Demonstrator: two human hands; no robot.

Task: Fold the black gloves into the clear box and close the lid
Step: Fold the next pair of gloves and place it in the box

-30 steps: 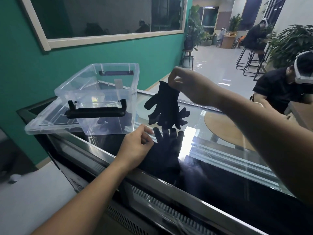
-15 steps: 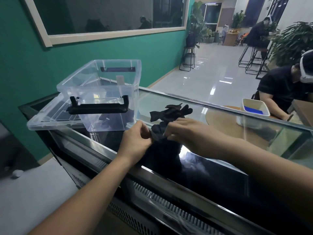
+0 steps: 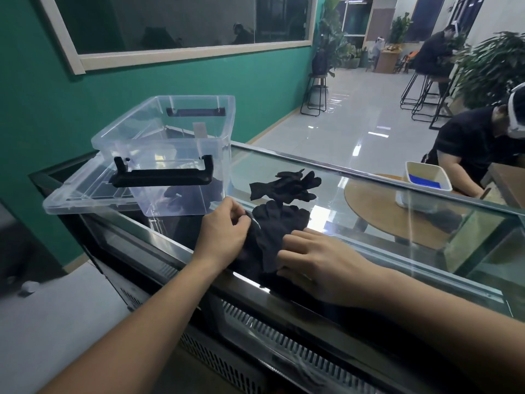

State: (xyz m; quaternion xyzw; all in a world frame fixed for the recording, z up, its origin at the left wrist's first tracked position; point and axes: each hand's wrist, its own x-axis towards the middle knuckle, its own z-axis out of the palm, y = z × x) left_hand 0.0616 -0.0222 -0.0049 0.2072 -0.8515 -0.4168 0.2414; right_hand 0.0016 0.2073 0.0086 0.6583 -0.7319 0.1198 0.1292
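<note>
Glass counter (image 3: 383, 211): the work surface. Its top is flat and reflecting, so the cloth can be spread and pressed on it before it goes into the box.
Clear box (image 3: 181, 143): it stands open on the counter, to the left of the gloves and near them, so the folded cloth has only a short way to go. Some dark things show through its wall; what they are cannot be told.
Lid (image 3: 82, 194): it lies flat under the box with its edge sticking out to the left, so closing is not yet possible. The box must first be lifted off it.
Black gloves (image 3: 275, 231): they lie on the glass between the two hands, crumpled and partly doubled over, outside the box. The dark shape just behind them seems to be one glove more, or a reflection; it cannot be told.
Right hand (image 3: 318, 260): it lies flat and open on the right edge of the gloves, fingers stretched, probably to hold the cloth down while the fold is made.
Left hand (image 3: 221, 237): it is closed in a pinch on the left edge of the gloves, probably to pull that edge over.
</note>
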